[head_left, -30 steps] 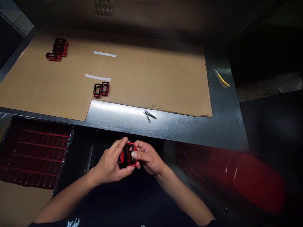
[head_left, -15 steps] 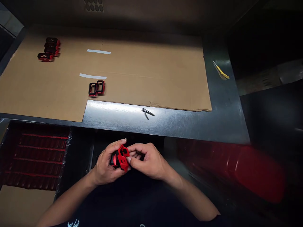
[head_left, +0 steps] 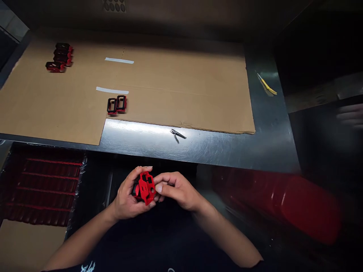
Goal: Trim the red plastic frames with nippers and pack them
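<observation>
A red and black plastic housing [head_left: 146,189] is held in front of my body, its red face with several cutouts turned up toward me. My left hand [head_left: 129,198] wraps round its left side, thumb and fingers gripping the upper and lower ends. At its right edge, my right hand [head_left: 177,190] has thumb and forefinger closed on the rim; whether a smaller piece is between them I cannot tell. Two similar red and black housings [head_left: 117,105] stand side by side on the cardboard. Silver nippers [head_left: 178,134] lie on the metal tabletop [head_left: 147,141] beyond my hands.
Several more housings [head_left: 60,56] sit at the far left of the cardboard [head_left: 184,79]. A yellow-handled tool [head_left: 267,85] lies on the right. A box of red parts [head_left: 47,185] is at lower left. Another person's blurred hand [head_left: 351,113] shows at the right edge.
The housing has turned so that more of its red face shows. My right thumb has shifted up along its edge. A blurred hand has appeared at the far right.
</observation>
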Available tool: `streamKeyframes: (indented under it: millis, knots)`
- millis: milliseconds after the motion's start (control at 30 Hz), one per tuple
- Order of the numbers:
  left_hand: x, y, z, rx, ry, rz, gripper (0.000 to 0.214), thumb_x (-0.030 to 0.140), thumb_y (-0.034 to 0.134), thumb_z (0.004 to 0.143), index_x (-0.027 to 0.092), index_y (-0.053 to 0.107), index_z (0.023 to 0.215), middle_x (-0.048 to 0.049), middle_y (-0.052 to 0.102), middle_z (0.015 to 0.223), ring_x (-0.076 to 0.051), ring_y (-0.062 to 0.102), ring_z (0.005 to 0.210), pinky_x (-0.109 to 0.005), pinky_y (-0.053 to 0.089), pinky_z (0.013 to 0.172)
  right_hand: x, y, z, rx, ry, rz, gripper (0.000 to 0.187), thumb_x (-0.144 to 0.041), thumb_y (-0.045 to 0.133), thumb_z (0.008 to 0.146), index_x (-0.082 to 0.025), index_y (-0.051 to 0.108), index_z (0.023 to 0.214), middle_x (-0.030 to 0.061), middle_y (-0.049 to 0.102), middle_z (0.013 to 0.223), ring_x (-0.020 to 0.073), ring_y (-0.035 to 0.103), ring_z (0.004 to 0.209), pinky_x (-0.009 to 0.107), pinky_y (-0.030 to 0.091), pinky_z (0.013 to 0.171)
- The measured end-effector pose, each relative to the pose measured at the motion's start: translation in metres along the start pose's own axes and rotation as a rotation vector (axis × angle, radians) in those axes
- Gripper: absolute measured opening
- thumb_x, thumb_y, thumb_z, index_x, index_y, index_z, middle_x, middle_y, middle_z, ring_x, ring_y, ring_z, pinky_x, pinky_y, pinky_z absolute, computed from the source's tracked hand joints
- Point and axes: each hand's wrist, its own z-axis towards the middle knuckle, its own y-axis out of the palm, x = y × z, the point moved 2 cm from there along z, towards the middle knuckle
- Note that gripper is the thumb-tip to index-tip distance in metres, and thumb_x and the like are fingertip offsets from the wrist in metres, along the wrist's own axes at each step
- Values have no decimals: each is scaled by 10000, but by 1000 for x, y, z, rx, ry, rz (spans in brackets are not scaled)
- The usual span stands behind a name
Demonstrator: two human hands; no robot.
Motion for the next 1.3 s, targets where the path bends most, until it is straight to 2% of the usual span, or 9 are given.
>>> streamKeyframes:
  millis: [333,567,700,767,867,967,1067,1167,1300]
  knots:
    - [1,4,1,-21,-127,-99,875,350,819,780,266,330,1501,-202,567,1425,-280,654,1206,-434,565,983,20,-1,3,-71,37,226,345,-432,769,792,-127,737,951,31,709,764,124,659,666,216,542,609]
    - [6,3,6,-106,-74,50,854,273,797,777,240,355,1507,-181,602,1385,-288,629,1243,-458,542,1035,7,-1,1,-9,104,12,191,-295,766,737,-135,678,795,-14,659,664,83,557,586,212,446,615]
    - [8,2,9,-147,-55,126,849,252,760,777,219,342,1515,-182,619,1344,-293,639,1211,-473,557,1006,5,-6,-5,6,94,-127,200,-336,727,790,-141,691,813,26,706,713,133,624,644,263,484,652]
    - [7,1,8,-112,-117,95,842,255,745,771,211,324,1499,-187,621,1322,-287,661,1165,-458,578,963,-3,-18,-9,235,-59,-349,207,-364,686,851,-162,725,876,42,725,770,155,648,690,283,504,668]
    - [8,1,7,-77,-188,28,766,245,750,743,228,362,1403,-173,621,1291,-259,691,1072,-405,605,881,-26,-43,-11,774,-409,-843,265,-387,673,884,-205,727,1068,83,725,1003,216,666,887,338,536,756]
    - [9,4,8,-117,-169,46,713,222,741,721,242,410,1353,-154,624,1277,-269,677,1092,-431,590,913,-42,-65,4,1007,-476,-1235,560,-482,748,807,-207,647,1284,136,648,1226,311,617,1103,445,538,879]
    - [9,4,8,-125,-116,98,750,208,711,715,245,422,1406,-147,608,1294,-303,628,1185,-485,555,985,-48,-84,22,1013,-376,-1353,430,-464,734,819,-210,712,1165,109,678,1141,297,648,1034,433,545,861]
    - [8,3,6,-104,-82,134,776,225,690,728,240,420,1455,-152,583,1306,-313,610,1198,-496,555,989,-50,-88,19,974,-443,-1330,228,-354,685,857,-197,745,1009,68,729,974,224,681,847,367,553,795]
    - [12,1,8,-82,-32,186,793,266,678,753,225,390,1491,-164,582,1283,-310,630,1148,-479,589,934,-45,-67,-18,690,-622,-1252,213,-251,680,880,-191,732,1078,52,747,888,174,687,723,322,574,709]
